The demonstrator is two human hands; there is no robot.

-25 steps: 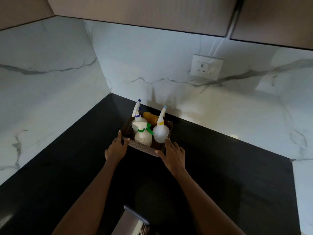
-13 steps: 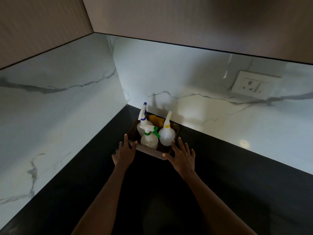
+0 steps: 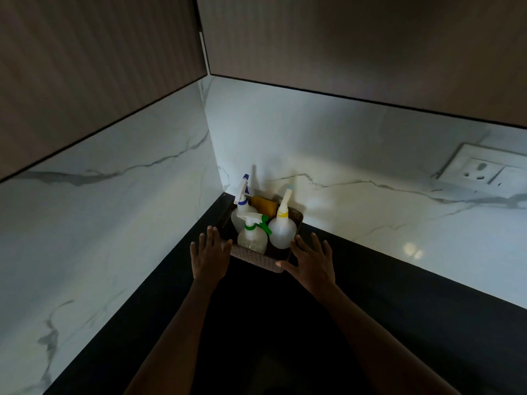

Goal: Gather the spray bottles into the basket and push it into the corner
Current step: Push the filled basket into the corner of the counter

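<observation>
A brown woven basket point(image 3: 258, 257) stands on the black counter, deep in the corner where the two marble walls meet. Three translucent spray bottles stand upright in it: one with a green trigger point(image 3: 252, 235) in front, one with a yellow collar point(image 3: 282, 228) at the right, one with a blue collar point(image 3: 242, 208) at the back left. A yellow object point(image 3: 264, 204) lies behind them. My left hand point(image 3: 209, 253) rests flat against the basket's near left corner, fingers spread. My right hand point(image 3: 312, 259) presses the near right corner, thumb on the front wall.
Marble backsplash walls close in the corner at left and behind. Brown wall cabinets point(image 3: 342, 52) hang low overhead. A white wall socket point(image 3: 484, 171) is set in the back wall at the right. The black counter point(image 3: 385, 295) stretches right and toward me.
The basket has slid further back and left into the corner with both hands behind it. The view has shifted left and closer, and the socket now sits at the right edge.
</observation>
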